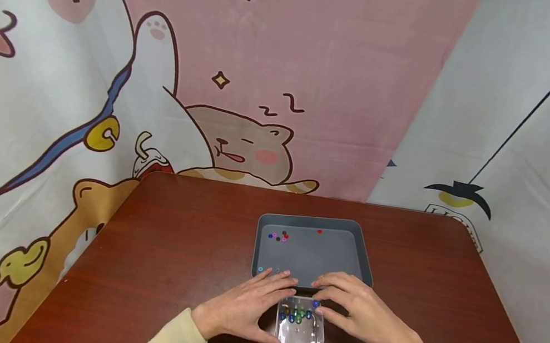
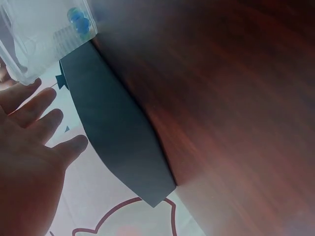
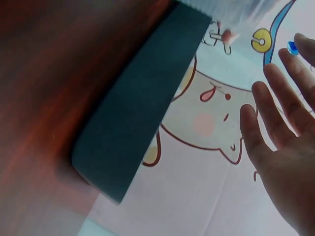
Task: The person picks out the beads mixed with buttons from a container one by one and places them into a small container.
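A small clear plastic box [image 1: 299, 342] stands at the table's near side, holding several glass marbles [image 1: 299, 315] in blue, green and amber. Left of it, my left hand [image 1: 248, 305] spans the box's side, thumb at the front corner and index fingertip at the back corner. The other left fingers [image 2: 47, 123] spread loosely away from it. Over the box's back right corner, my right hand [image 1: 358, 309] pinches a blue marble [image 3: 293, 47] between thumb and index finger. Its other fingers [image 3: 268, 105] are extended.
Just behind the box lies a shallow grey tray [image 1: 316, 259]. Small coloured pieces [image 1: 278, 236] are grouped in its back left part, with a red one [image 1: 320, 231] apart. The brown table [image 1: 188, 229] meets a cartoon-printed cloth [image 1: 354, 90] at the back.
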`<action>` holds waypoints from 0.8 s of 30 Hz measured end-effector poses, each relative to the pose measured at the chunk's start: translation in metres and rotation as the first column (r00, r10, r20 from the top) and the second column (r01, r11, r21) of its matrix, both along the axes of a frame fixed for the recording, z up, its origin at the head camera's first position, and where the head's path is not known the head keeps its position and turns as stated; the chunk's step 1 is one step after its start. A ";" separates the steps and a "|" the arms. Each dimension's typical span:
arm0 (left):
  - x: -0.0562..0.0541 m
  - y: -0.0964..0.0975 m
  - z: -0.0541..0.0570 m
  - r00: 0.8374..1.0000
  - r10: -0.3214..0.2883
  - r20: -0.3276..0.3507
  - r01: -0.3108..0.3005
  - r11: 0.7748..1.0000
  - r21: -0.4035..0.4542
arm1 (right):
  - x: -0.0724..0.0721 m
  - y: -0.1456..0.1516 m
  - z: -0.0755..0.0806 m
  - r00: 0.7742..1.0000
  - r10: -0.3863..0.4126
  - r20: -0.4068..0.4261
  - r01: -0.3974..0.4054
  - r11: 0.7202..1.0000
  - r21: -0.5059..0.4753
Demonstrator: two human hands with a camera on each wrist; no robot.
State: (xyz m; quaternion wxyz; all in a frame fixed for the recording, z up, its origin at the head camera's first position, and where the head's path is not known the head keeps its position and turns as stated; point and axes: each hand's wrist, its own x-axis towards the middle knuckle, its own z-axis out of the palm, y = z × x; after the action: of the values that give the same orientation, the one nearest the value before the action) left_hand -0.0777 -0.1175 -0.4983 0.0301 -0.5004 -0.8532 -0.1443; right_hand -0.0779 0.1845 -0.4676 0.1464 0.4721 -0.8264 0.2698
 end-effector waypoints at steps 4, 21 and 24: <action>0.000 -0.001 0.000 1.000 -0.001 0.012 0.001 1.000 -0.003 | 0.007 -0.002 -0.006 0.998 0.056 -0.009 -0.056 0.998 0.012; -0.002 -0.003 0.002 1.000 -0.005 -0.001 0.005 1.000 -0.021 | 0.016 0.000 -0.017 0.999 0.051 -0.002 -0.051 0.999 0.013; -0.005 -0.009 0.005 1.000 0.022 0.011 -0.022 1.000 -0.012 | 0.016 0.005 -0.013 0.999 -0.020 0.025 0.020 1.000 0.020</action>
State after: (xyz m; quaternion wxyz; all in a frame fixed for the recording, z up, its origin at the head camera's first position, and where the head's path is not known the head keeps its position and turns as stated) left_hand -0.0824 -0.1266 -0.4931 0.0243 -0.4903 -0.8596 -0.1417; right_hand -0.0621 0.1896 -0.4803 0.1341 0.4617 -0.8355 0.2662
